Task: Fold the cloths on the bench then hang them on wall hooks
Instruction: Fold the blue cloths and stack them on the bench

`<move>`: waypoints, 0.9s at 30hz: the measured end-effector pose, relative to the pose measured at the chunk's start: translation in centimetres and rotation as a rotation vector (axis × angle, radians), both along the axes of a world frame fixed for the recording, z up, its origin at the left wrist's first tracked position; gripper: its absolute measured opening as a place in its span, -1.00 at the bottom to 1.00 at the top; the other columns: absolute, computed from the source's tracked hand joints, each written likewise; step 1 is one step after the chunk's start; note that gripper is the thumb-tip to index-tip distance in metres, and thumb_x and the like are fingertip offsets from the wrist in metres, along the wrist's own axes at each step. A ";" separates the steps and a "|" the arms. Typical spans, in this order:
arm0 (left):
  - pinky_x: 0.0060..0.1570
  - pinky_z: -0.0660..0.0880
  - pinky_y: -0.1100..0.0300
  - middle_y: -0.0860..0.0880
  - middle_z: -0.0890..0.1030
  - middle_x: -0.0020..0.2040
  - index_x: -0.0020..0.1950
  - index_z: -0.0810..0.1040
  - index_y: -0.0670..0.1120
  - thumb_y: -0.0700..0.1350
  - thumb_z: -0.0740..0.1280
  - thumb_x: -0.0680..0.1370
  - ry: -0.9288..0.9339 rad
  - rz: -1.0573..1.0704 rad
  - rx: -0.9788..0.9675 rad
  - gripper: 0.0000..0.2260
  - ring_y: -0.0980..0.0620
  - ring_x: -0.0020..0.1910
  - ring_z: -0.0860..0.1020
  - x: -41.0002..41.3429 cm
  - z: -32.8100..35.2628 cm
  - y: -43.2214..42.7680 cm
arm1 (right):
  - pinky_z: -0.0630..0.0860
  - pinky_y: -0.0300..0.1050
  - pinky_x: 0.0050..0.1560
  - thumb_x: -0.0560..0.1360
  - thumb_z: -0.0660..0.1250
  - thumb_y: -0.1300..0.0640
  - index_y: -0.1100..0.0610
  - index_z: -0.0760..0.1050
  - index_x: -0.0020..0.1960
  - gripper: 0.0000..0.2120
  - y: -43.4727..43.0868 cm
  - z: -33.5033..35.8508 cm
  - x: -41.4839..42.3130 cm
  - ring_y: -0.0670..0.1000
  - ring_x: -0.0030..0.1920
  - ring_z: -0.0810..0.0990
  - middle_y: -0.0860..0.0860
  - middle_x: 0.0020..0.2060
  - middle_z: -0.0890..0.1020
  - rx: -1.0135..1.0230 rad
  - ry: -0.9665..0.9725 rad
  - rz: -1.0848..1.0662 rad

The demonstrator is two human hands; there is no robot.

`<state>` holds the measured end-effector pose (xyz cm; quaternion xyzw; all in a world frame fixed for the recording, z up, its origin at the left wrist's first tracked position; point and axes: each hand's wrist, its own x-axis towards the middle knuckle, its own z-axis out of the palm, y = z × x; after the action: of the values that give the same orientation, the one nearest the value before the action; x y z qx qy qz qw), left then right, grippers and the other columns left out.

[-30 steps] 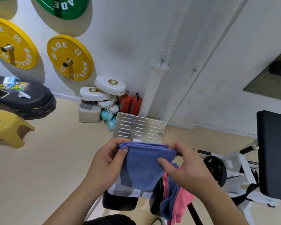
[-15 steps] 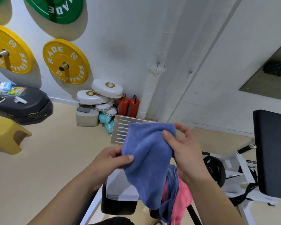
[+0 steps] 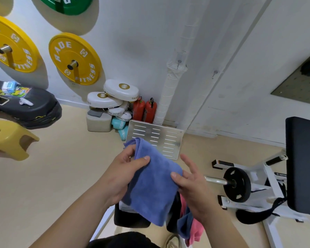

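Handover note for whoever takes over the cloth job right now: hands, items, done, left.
Left hand grips the folded blue cloth, thumb on top. Right hand pinches its right edge.
Pink cloth and second blue cloth hang bunched below the hands, unfolded.
Wall hooks are bare.
Done: blue cloth looks folded.
Left: hang it, then fold and hang the others.

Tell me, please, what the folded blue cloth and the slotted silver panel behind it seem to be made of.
Folded blue cloth: soft microfibre or terry, seemingly; matt, fuzzy nap. Slotted silver panel: probably sheet metal, maybe aluminium; pale sheen, crisp punched slots.
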<state>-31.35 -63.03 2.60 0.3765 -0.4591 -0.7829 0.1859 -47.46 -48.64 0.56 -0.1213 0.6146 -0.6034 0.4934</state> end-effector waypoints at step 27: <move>0.06 0.56 -0.04 -0.10 0.75 0.05 0.14 0.64 0.05 -0.05 0.39 0.63 -0.086 -0.202 -0.206 -0.89 -0.10 0.06 0.71 0.6 -2.4 -0.6 | 0.66 0.03 0.00 0.63 0.31 -0.14 0.15 0.60 0.11 -0.65 -1.1 0.1 -1.5 0.01 -0.11 0.73 0.08 -0.09 0.74 0.195 0.231 -0.083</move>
<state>-30.72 -63.59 0.20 0.3406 -0.5800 -0.7296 0.1237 -48.92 -49.71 0.66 -0.1158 0.7276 -0.5426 0.4034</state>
